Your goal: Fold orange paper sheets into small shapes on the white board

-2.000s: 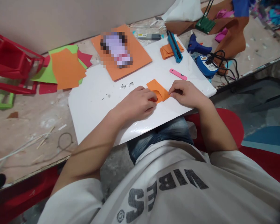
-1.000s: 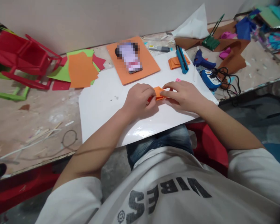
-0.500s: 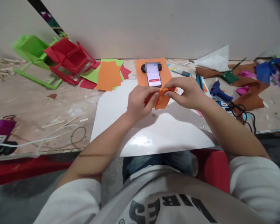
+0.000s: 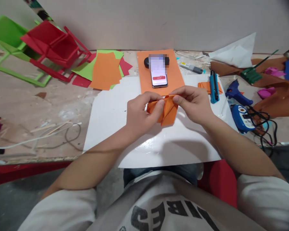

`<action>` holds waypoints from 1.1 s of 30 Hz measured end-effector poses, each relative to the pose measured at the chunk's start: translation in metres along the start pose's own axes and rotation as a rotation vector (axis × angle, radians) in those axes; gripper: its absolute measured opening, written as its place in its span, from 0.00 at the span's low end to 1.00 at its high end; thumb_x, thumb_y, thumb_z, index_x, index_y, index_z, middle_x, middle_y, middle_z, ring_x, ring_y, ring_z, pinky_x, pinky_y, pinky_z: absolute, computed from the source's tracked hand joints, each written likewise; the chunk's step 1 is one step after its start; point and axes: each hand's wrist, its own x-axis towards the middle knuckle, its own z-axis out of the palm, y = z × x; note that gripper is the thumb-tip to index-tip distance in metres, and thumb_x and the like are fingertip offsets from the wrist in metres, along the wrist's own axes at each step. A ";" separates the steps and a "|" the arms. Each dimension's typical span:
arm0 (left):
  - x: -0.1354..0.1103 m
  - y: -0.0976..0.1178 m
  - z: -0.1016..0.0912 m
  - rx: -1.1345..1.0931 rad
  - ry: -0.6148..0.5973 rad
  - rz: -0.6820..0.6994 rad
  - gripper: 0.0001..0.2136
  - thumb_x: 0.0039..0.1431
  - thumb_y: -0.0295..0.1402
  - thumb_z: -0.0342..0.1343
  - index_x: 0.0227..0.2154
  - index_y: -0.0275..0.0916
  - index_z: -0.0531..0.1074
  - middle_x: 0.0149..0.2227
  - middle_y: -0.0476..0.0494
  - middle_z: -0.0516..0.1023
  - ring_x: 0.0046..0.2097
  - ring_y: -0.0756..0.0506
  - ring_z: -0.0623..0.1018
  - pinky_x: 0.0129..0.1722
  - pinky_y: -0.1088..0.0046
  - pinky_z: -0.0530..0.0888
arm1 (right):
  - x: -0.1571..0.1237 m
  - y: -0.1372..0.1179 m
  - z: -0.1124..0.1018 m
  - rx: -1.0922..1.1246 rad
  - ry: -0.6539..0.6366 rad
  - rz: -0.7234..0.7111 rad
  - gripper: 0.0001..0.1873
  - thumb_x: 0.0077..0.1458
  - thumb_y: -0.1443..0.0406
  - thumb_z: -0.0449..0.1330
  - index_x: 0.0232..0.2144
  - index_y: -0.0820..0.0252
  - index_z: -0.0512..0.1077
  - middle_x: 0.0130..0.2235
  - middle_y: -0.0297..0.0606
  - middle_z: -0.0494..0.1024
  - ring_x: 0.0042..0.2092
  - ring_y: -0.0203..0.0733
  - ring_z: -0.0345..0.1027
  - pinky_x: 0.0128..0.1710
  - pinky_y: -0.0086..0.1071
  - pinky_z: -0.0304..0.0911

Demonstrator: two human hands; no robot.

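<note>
Folded orange paper (image 4: 169, 112) is held between both hands above a white board (image 4: 110, 109). My left hand (image 4: 143, 112) pinches its left part between thumb and fingers. At the upper right edge, my right hand (image 4: 194, 102) grips the paper with thumb and forefinger. Creased flaps of the paper hang below the fingertips; part of it is hidden by the left thumb. Just beyond the hands, a lit phone (image 4: 159, 75) leans on a black object, both on a flat orange sheet (image 4: 175, 70).
A blue cutter (image 4: 214, 86) lies on folded orange pieces (image 4: 203, 86) at right, near a blue glue gun (image 4: 238, 93) and a blue corded device (image 4: 242, 118). Red (image 4: 55, 45) and green (image 4: 12, 38) paper chairs stand at left beside coloured sheets (image 4: 106, 70).
The camera view has shifted, so the cutter and orange pieces at right show more fully. The folded paper sits slightly lower in view, with more of its creased face visible. Both hands keep their hold.
</note>
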 end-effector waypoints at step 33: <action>-0.003 -0.010 0.005 -0.100 -0.050 -0.162 0.21 0.75 0.59 0.74 0.41 0.46 0.82 0.39 0.45 0.89 0.40 0.43 0.86 0.39 0.64 0.83 | 0.008 0.008 -0.002 0.015 0.068 0.057 0.39 0.60 0.26 0.78 0.35 0.52 0.80 0.32 0.34 0.77 0.37 0.44 0.76 0.38 0.39 0.79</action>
